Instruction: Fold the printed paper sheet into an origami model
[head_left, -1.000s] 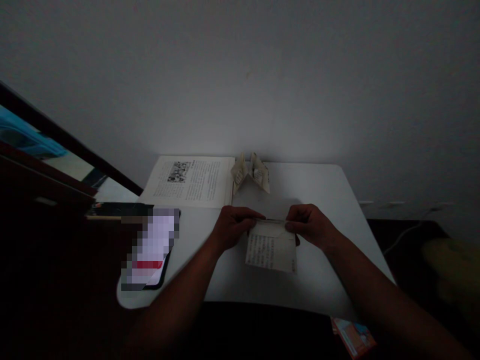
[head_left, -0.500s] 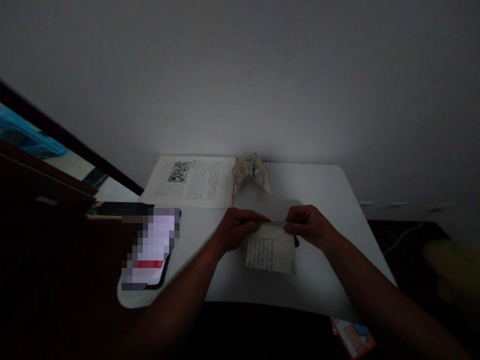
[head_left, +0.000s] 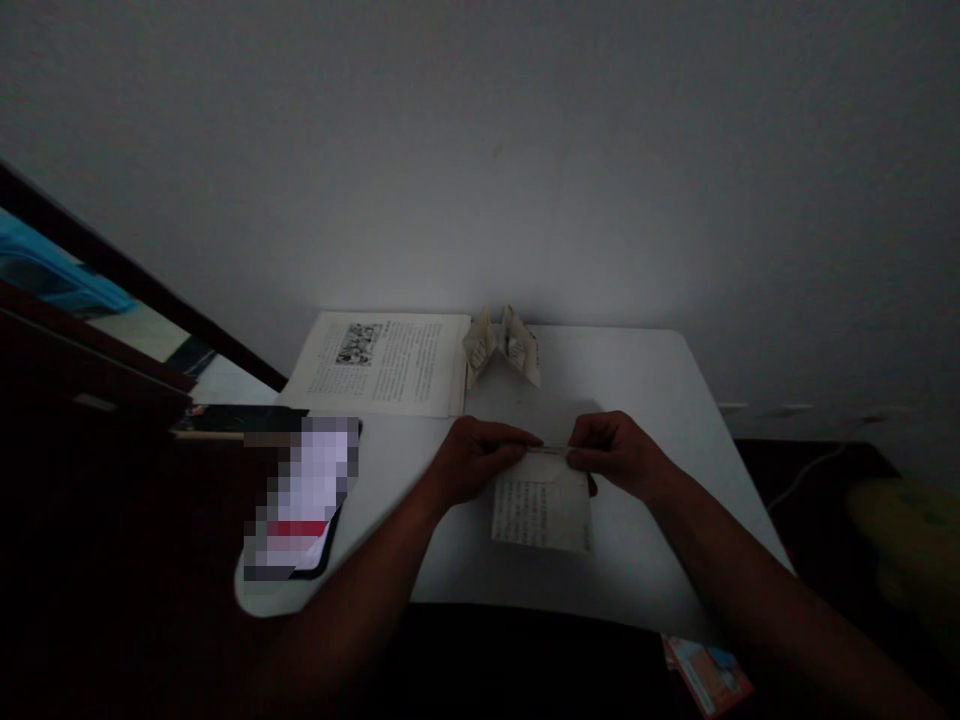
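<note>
Left hand: The left hand (head_left: 472, 462) has its fingers closed in a pinch on the far edge of the printed paper (head_left: 541, 510), at the left corner.
Right hand: The right hand (head_left: 611, 455) pinches the same far edge at the right corner, fingers curled tight.
Paper: It lies flat on the near middle of the white table (head_left: 645, 380), between the two hands. Its far edge looks folded over into a thin strip.
Things around: An open book (head_left: 382, 362) lies far left. A small folded paper shape (head_left: 502, 345) stands just right of it. A phone (head_left: 300, 500) lies near the left edge.
What could go wrong: If one hand presses harder, the fold could turn out crooked. If both hands pull apart, the thin sheet could rip.
Hard to see: The room is dim. The fingers hide part of the folded strip. The print is too small to read. The phone screen is blurred. A coloured card (head_left: 709, 675) is cut off low on the right.
</note>
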